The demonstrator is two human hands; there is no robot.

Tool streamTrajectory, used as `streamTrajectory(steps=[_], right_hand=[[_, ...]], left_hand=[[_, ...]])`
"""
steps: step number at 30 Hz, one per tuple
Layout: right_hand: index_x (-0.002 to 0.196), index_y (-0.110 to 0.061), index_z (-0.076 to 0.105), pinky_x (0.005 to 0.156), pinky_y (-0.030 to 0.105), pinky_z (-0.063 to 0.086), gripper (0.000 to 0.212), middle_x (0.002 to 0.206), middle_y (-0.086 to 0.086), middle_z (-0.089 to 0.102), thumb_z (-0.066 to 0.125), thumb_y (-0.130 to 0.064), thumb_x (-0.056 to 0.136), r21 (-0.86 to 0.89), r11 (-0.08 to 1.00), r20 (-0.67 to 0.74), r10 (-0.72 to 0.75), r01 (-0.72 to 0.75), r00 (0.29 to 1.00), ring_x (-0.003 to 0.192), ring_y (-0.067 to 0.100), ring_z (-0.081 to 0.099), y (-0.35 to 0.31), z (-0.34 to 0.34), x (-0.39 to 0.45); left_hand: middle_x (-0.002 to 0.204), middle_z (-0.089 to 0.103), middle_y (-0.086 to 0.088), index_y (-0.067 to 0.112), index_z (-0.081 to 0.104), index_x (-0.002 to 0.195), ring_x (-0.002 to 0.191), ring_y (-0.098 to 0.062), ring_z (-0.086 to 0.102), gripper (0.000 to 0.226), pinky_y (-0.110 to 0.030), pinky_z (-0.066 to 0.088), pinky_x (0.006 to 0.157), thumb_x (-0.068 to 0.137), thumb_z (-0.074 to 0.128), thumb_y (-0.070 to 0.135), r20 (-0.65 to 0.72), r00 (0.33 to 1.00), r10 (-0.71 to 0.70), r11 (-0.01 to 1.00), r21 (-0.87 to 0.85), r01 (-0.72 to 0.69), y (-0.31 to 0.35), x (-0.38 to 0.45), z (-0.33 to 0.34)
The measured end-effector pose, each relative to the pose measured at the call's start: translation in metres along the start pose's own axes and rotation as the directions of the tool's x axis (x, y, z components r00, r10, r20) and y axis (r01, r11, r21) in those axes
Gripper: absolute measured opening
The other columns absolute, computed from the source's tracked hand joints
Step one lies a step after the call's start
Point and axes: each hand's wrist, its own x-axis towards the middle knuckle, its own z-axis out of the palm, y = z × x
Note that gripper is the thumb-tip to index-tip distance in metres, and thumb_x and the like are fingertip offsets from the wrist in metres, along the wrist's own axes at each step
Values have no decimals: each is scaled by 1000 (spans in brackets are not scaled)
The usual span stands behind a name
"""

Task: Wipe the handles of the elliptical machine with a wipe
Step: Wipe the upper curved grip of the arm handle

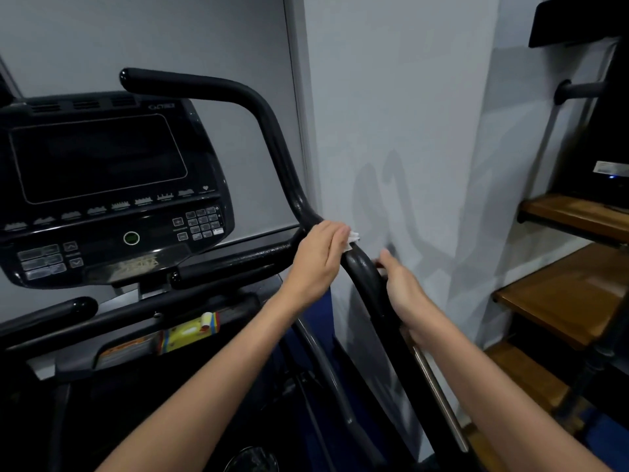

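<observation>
The elliptical's black right handle (272, 131) rises from a bend at mid-frame up to a rounded tip at upper left. My left hand (320, 257) lies over that bend and presses a small white wipe (353, 238) against it; only a corner of the wipe shows past my fingertips. My right hand (401, 287) grips the lower stretch of the same handle (366, 270) from the wall side, fingers wrapped behind the bar and mostly hidden.
The black console (102, 185) with its dark screen and keypad fills the left. A colourful box (190, 335) sits in the tray below it. A short left handle (51, 311) pokes in at lower left. A grey wall stands close on the right, with wooden steps (561, 294) beyond.
</observation>
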Motion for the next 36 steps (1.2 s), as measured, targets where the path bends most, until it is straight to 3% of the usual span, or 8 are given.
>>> streamTrajectory(steps=[4,9,13,18,20,24,30,36], right_hand=[[94,-32,67,103,50,47,44,105,1,68,35,-57,77,-121,982,-9,-147,144,989,106,26,63,-47,7,17],[114,-17,65,96,35,42,27,114,2,61,46,-23,97,-369,887,114,-254,279,960,111,23,54,-108,43,43],[115,0,64,81,30,39,33,118,22,62,41,-15,96,-577,773,229,-156,263,961,109,33,60,-126,77,68],[142,8,44,102,33,40,44,147,25,47,35,-13,105,-698,683,213,-85,213,973,135,38,47,-130,103,78],[146,5,39,100,35,41,51,148,22,46,41,-19,101,-724,665,142,-119,185,983,132,38,49,-121,111,83],[146,0,37,103,44,42,55,147,19,45,43,-26,98,-786,586,107,-183,196,977,129,41,50,-106,114,90],[144,1,37,100,44,43,53,145,20,46,40,-26,98,-818,530,112,-233,223,966,128,42,51,-104,114,96],[147,5,28,95,45,46,61,148,19,41,50,-15,94,-886,398,140,-265,240,954,129,40,51,-95,115,94]], left_hand=[[80,69,-6,16,71,92,60,-13,54,46,-31,47,58,110,36,40,-196,856,-479,816,-459,351,8,13,-22],[88,73,-5,11,67,94,80,-16,66,42,-26,51,72,112,36,31,-19,514,-858,244,-894,375,-32,29,-79],[103,73,-6,11,65,99,83,-15,66,36,-26,51,70,111,38,32,-49,424,-905,232,-890,392,-60,21,-113],[79,62,-6,12,64,90,72,-21,58,44,-34,40,65,111,31,32,-405,694,-595,802,-248,543,-64,18,-106],[80,64,-14,5,64,85,77,-30,59,41,-36,35,68,110,35,21,-255,885,-390,895,120,429,-72,20,-90],[80,70,-14,10,67,84,73,-35,68,8,-37,46,61,91,62,11,77,974,-215,724,682,106,-84,11,-48],[68,64,-7,14,62,78,59,-31,61,28,-33,29,57,98,49,29,72,996,-47,587,809,-31,-109,-10,-52],[73,70,-13,9,66,83,63,-37,69,31,-36,45,51,104,52,27,67,973,-220,438,898,37,-104,-39,-124]])
